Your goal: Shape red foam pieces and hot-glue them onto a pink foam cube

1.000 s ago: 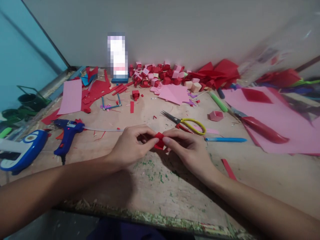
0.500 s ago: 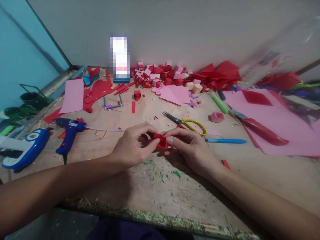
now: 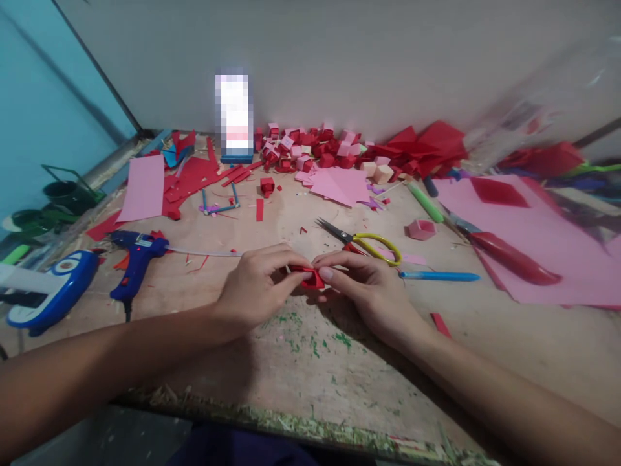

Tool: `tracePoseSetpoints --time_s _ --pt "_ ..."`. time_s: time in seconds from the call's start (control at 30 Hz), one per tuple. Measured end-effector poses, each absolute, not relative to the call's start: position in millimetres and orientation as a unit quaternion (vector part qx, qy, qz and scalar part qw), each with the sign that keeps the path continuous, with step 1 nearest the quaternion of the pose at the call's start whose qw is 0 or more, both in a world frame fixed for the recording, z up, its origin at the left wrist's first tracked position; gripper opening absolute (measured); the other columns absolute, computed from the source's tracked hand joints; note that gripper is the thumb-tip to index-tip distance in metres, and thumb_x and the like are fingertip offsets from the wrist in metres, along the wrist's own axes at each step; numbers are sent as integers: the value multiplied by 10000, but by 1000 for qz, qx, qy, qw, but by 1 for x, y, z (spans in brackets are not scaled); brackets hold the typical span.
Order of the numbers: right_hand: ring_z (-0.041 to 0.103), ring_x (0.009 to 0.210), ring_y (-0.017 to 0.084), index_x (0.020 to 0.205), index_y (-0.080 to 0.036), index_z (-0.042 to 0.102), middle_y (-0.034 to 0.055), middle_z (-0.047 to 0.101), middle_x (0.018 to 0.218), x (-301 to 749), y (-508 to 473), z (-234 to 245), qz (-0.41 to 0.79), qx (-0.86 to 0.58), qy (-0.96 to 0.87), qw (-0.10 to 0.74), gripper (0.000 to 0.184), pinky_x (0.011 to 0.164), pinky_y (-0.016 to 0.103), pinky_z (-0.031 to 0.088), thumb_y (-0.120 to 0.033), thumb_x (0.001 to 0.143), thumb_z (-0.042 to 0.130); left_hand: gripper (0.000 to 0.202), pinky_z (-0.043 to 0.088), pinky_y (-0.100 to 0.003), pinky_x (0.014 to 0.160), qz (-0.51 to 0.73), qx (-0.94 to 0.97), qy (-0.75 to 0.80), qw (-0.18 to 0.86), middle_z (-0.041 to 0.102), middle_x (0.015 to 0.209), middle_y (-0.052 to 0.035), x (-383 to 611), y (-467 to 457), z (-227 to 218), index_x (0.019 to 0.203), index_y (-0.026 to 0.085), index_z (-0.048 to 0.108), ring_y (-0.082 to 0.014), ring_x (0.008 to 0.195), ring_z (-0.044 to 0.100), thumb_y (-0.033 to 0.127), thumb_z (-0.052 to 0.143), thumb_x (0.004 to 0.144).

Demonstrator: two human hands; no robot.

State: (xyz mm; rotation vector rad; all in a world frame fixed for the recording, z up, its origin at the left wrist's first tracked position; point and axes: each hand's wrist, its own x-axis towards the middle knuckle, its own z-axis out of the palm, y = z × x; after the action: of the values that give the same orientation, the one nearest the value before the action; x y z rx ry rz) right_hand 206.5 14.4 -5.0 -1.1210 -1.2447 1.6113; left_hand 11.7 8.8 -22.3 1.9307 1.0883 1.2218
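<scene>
A small folded red paper box (image 3: 314,279) is held over the front middle of the wooden table (image 3: 359,382). My left hand (image 3: 255,281) pinches its left side, the thumb laid at its opening. On the other side my right hand (image 3: 366,288) grips it between thumb and fingers. The fingers partly cover the box. Just behind my right hand lie scissors with yellow handles (image 3: 376,248), blades pointing to the back left. A blue pen (image 3: 439,276) rests to the right of that hand, and a red paper strip (image 3: 440,325) lies nearer the front.
A blue glue gun (image 3: 138,259) and a blue-and-white tape dispenser (image 3: 58,291) stand on the left. Many small paper cubes (image 3: 310,149) are heaped against the wall beside a phone with a blurred screen (image 3: 234,113). Pink sheets (image 3: 548,259) with a red-handled knife (image 3: 514,257) lie right.
The red paper box looks flatter and tilted, with my left thumb further over its opening. Both hands stay nearly in place; the whole view has shifted very slightly.
</scene>
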Motion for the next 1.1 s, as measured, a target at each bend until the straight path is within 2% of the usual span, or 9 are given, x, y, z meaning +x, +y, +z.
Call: tracePoseSetpoints --time_s 0.2,0.4,0.53,0.7,0.9,1.1 --pt "708 675 143 867 -194 803 36 754 802 210 15 -7 654 -425 -502 374 151 663 262 610 -314 793 859 125 541 -244 674 489 732 397 257 757 830 -18 11 6 -25 907 187 762 -127 731 688 85 691 893" --pt "688 679 139 848 -199 817 34 746 772 211 16 -9 638 -434 -509 381 142 635 240 587 -325 799 858 117 530 -261 680 488 753 377 231 678 822 -18 11 5 -25 834 189 660 -140 753 650 82 680 877" --pt "684 653 120 823 -206 817 29 767 799 210 16 -10 658 -428 -470 404 131 636 228 593 -310 775 879 88 547 -279 747 484 775 335 231 694 912 -52 11 3 -21 944 178 672 -160 853 658 96 665 911" --pt "716 681 143 843 -219 821 27 777 811 210 17 -10 685 -417 -426 419 126 661 270 636 -299 768 882 144 551 -307 844 473 781 333 234 706 1023 -85 9 -1 -17 1046 168 719 -175 946 667 124 620 953" --pt "743 691 159 864 -212 836 43 786 817 212 18 -10 693 -404 -442 403 131 676 288 651 -295 773 879 78 550 -300 779 486 770 338 237 707 947 -64 9 2 -21 931 181 705 -170 880 668 128 649 942" --pt "740 710 150 854 -218 841 41 788 833 213 19 -11 684 -408 -457 395 95 674 257 630 -278 786 870 73 536 -292 791 485 765 339 253 712 922 -42 11 3 -22 966 182 688 -160 889 669 119 694 928"
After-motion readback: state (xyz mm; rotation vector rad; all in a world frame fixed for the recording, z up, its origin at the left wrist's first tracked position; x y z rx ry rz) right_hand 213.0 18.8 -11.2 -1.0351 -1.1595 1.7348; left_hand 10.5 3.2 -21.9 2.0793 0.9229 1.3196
